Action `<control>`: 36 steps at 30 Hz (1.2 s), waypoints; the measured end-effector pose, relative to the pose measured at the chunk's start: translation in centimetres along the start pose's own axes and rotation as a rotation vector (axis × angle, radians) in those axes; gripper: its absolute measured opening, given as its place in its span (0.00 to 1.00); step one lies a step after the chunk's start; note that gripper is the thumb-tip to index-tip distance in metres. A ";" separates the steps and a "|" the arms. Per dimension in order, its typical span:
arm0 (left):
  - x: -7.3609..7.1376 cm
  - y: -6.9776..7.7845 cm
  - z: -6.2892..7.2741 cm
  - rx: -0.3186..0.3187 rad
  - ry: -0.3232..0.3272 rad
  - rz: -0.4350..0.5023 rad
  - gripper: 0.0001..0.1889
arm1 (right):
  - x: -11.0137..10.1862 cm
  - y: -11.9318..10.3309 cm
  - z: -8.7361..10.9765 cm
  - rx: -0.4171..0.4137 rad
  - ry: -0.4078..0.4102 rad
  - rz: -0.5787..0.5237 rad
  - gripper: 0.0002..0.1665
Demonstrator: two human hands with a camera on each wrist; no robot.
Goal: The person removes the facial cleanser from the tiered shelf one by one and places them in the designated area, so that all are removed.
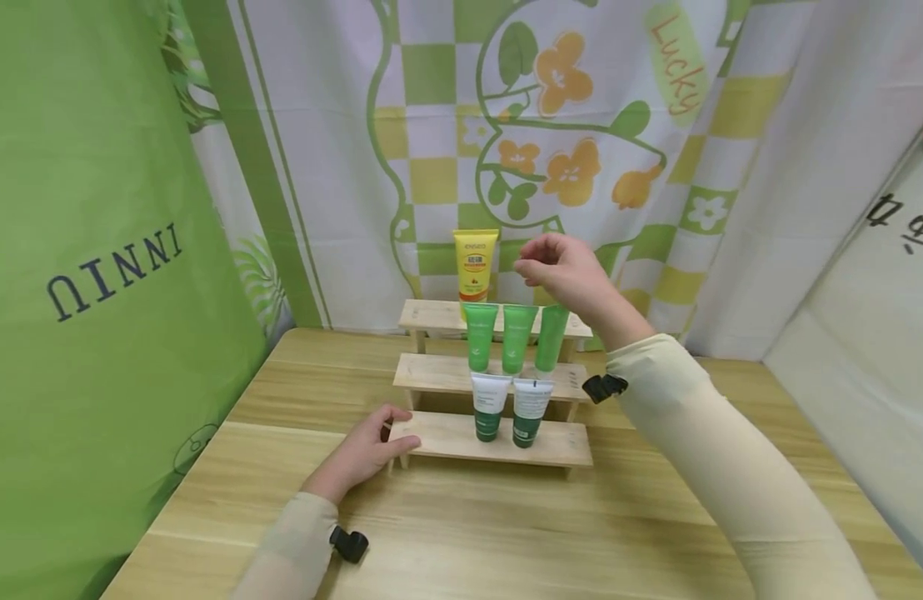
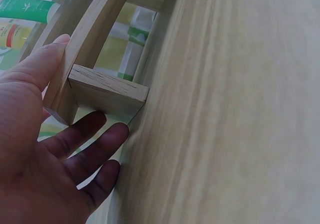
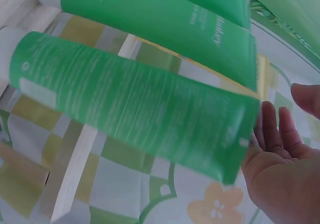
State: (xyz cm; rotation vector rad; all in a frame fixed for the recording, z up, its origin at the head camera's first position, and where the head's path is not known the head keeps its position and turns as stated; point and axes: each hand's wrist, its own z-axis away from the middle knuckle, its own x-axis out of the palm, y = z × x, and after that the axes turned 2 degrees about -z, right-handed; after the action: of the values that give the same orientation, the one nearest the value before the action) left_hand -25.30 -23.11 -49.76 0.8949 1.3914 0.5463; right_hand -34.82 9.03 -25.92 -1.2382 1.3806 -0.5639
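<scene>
My left hand [image 1: 364,450] grips the stand [image 1: 441,435], my right hand [image 1: 576,279], loosely open, seemingly empty, hangs by the leaning green tube [image 1: 551,339] on the middle shelf [image 1: 431,372]: placing it, I'd judge, with steadying called for next.

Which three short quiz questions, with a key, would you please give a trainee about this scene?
1. How many bright green tubes are on the middle tier?
2. True or false: the yellow tube stands on a higher tier than the bright green tubes.
3. What does the left hand touch? A) the yellow tube; B) the bottom tier; C) a bright green tube.

Key: 1. Three. 2. True. 3. B.
</scene>
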 end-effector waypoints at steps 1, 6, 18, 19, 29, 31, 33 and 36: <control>0.1 0.0 0.0 0.005 -0.004 0.000 0.24 | 0.2 0.0 -0.3 0.011 -0.007 0.016 0.17; 0.4 0.0 -0.1 -0.014 -0.025 -0.002 0.25 | 1.1 -0.1 -1.7 0.059 -0.021 0.100 0.20; 0.3 0.2 -0.4 -0.019 -0.022 -0.014 0.26 | 2.6 -1.0 -3.9 0.152 -0.001 0.080 0.28; 0.2 0.2 -0.4 -0.018 -0.024 -0.014 0.26 | 2.7 -1.0 -3.9 0.154 0.000 0.066 0.28; 0.0 0.2 -0.3 -0.030 -0.034 -0.015 0.26 | 3.2 -1.2 -4.3 0.176 0.005 -0.004 0.22; -0.1 0.2 -0.3 -0.031 -0.033 -0.016 0.26 | 3.3 -1.3 -4.4 0.173 0.002 0.020 0.21; -0.3 0.2 -0.2 -0.029 -0.028 -0.022 0.26 | 3.5 -1.3 -4.5 0.173 0.001 0.045 0.20; -0.4 0.1 -0.2 -0.027 -0.026 -0.031 0.26 | 3.6 -1.3 -4.6 0.175 0.008 0.089 0.18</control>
State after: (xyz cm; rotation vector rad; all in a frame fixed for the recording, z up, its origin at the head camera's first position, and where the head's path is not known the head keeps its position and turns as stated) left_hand -25.54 -23.32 -49.39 0.8550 1.3691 0.5269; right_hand -37.83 3.93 -25.12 -1.0302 1.3564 -0.6139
